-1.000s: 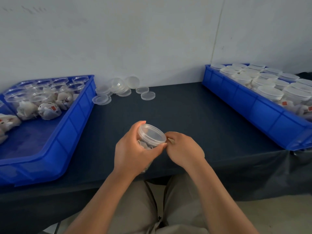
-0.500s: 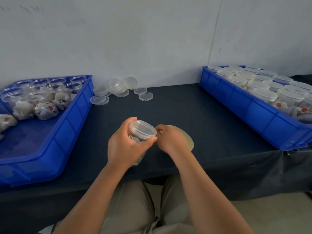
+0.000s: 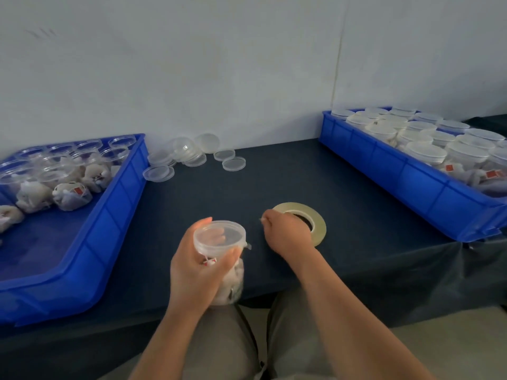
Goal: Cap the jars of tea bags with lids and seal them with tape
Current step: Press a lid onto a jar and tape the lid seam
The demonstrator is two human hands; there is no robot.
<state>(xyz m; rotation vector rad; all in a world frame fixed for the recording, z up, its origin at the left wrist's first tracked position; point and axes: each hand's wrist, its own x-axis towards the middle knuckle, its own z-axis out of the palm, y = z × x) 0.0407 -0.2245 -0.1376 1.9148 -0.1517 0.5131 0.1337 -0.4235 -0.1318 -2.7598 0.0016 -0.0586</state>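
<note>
capped jar (image 3: 219, 236) is gripped by fingers of left hand (image 3: 192, 270) | tape roll (image 3: 319, 226) lies flat on worktop (image 3: 356, 187) just right of it, pinched by curled fingers of right hand (image 3: 288, 235)

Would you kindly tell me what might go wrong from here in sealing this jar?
The short tape tab sticking out at the lid rim may stay loose, leaving the seal weak.
The left hand holds the jar near the table front edge; a slip could drop it.
The tape end that the right hand seems to pinch may stick to itself.
</note>
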